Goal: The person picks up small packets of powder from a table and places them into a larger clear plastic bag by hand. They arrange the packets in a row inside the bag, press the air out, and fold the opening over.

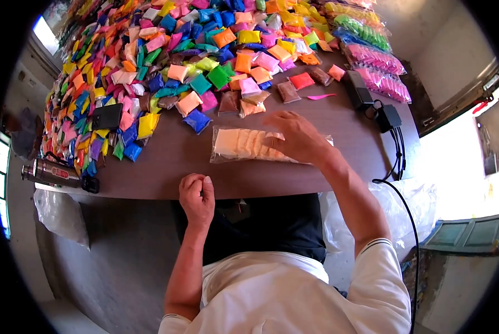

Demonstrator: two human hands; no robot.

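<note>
A long clear plastic bag [241,146] lies across the table in front of me, with a row of pale peach packets inside it. My right hand [298,138] reaches over the bag's right half, fingers stretched to the left and slightly bent, nothing held in them. It hides part of the bag. My left hand [196,196] is curled into a fist at the table's front edge, thumb on top, to the lower left of the bag. Just beyond the bag are a blue packet [197,121] and an orange packet [253,107].
A big heap of coloured packets [205,64] covers the far and left table [149,181]. A black phone [107,117] and a metal flask [55,172] are at left. Bagged pink packets [380,83], a black box [357,90], cables and a pink plastic tool [320,97] lie right.
</note>
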